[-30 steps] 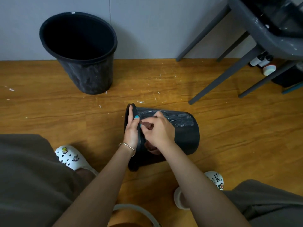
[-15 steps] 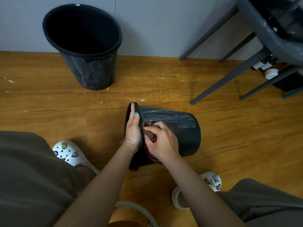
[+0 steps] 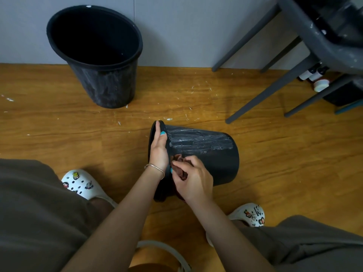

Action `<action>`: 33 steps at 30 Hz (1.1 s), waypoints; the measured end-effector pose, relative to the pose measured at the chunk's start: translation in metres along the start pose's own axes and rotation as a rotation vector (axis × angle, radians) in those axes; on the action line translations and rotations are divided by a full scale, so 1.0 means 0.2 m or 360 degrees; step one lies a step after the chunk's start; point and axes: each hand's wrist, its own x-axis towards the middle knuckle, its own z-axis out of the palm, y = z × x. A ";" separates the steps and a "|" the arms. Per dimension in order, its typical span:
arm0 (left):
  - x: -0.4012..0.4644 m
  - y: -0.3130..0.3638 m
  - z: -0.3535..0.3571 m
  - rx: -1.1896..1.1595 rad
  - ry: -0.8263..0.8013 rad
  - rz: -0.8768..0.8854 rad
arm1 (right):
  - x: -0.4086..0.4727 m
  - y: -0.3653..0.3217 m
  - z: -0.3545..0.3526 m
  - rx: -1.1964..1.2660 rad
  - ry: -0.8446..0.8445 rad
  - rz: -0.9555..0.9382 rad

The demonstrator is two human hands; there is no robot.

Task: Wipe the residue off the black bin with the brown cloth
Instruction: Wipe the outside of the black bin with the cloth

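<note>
Head view: a second black bin [image 3: 102, 75] and grey chair [image 3: 306, 61] stand nearby.

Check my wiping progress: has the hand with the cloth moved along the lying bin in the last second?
Yes. The right hand with the brown cloth slid down the bin wall, away from the white smears, toward the person.

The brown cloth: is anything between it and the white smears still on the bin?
Nothing visible. The right hand holds the brown cloth against the side of the black bin, just below the white residue. The left hand only steadies the rim.
</note>
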 end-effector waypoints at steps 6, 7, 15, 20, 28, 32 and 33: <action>0.02 0.02 0.00 0.0098 0.0002 0.0004 | 0.13 -0.02 -0.02 -0.0041 -0.0137 0.0039; 0.02 0.02 0.00 0.0111 0.0002 0.0022 | 0.16 -0.03 -0.03 -0.0038 -0.0190 0.0050; 0.00 0.04 0.01 0.0122 0.0021 0.0059 | 0.39 -0.07 -0.06 -0.0051 -0.0425 0.0177; -0.04 0.03 0.02 0.0136 0.0079 0.0068 | 0.26 -0.09 -0.03 -0.0101 -0.0278 0.0138; -0.01 0.05 0.04 0.0092 0.0125 -0.0020 | 0.02 -0.04 0.02 0.0042 -0.0003 0.0138; -0.01 0.08 0.06 0.0232 0.0118 0.0045 | 0.01 -0.03 0.01 0.0007 0.0025 0.0180; -0.02 0.08 0.06 0.0261 0.0108 0.0058 | 0.03 -0.04 0.00 0.0003 0.0007 0.0199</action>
